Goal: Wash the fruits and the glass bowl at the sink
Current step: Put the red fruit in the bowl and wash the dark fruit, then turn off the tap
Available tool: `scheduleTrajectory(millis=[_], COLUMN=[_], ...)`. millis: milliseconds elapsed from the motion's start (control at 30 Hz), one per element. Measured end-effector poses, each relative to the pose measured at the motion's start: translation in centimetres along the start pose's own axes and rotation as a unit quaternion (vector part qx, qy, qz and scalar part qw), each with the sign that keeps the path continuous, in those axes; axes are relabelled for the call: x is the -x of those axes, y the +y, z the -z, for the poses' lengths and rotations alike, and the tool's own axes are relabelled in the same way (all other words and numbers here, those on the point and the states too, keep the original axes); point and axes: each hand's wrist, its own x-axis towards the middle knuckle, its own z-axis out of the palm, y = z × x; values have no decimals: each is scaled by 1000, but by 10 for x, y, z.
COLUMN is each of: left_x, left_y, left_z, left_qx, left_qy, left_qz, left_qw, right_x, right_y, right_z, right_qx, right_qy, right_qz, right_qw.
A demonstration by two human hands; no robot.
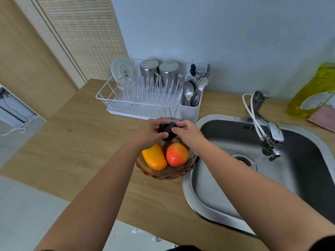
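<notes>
A brown-tinted glass bowl (163,173) stands on the wooden counter just left of the sink (224,200). In it lie a yellow-orange fruit (154,157) and a red-orange round fruit (176,153). Above the bowl's far side, my left hand (150,132) and my right hand (188,134) both grip a dark purple fruit (167,130); fingers cover its sides. The steel sink looks dry, and its tap (270,131) reaches over the basin.
A white dish rack (145,100) with plates, steel cups and a cutlery holder (190,105) stands right behind the bowl. A yellow detergent bottle (311,91) and a pink cloth (322,118) sit at the far right. The counter's front edge (126,220) runs below.
</notes>
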Motion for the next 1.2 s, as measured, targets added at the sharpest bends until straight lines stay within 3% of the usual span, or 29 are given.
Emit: scheduleTrajectory(millis=[267, 433, 900, 1200], left_x=[-5, -5, -3, -18], left_y=[-6, -13, -14, 24], left_z=[4, 1, 3, -23], left_qx=[-72, -105, -76, -18], left_qy=[-28, -38, 24, 26], left_qz=[-20, -15, 0, -64], left_qw=[997, 994, 997, 997], right_x=[-3, 3, 5, 57], right_y=[11, 7, 6, 3], right_z=[-9, -9, 2, 65], right_qx=[55, 86, 39, -12], right_qy=[45, 34, 13, 76], right_qz=[-25, -41, -55, -10], right_qw=[997, 995, 998, 997])
